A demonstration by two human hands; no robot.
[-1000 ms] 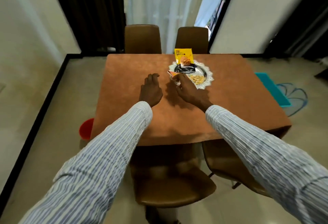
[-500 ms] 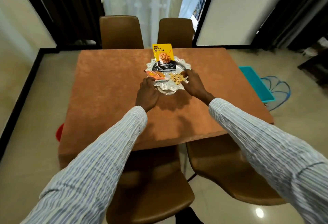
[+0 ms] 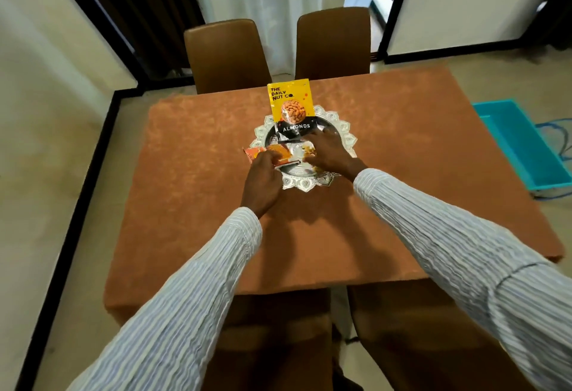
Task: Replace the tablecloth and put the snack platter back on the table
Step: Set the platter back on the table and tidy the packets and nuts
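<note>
While my left hand (image 3: 263, 178) pinched the orange packet (image 3: 268, 154) and my right hand (image 3: 329, 152) lay flat on the platter (image 3: 342, 130) mid-tabletop, any nudge risked toppling the almond bag (image 3: 290, 105).

The right hand (image 3: 328, 150) covers the middle of the snack platter (image 3: 342, 130), so most of the loose snacks under it cannot be seen. The left hand (image 3: 263, 180) hides the near end of the orange packet (image 3: 263, 152), and whether its grip closes on the packet cannot be told. The table (image 3: 198, 192) itself is hidden under the tablecloth (image 3: 402, 174). The blue tray (image 3: 523, 146) on the floor is cut off by the right edge. Both sleeves run out at the bottom edge.
</note>
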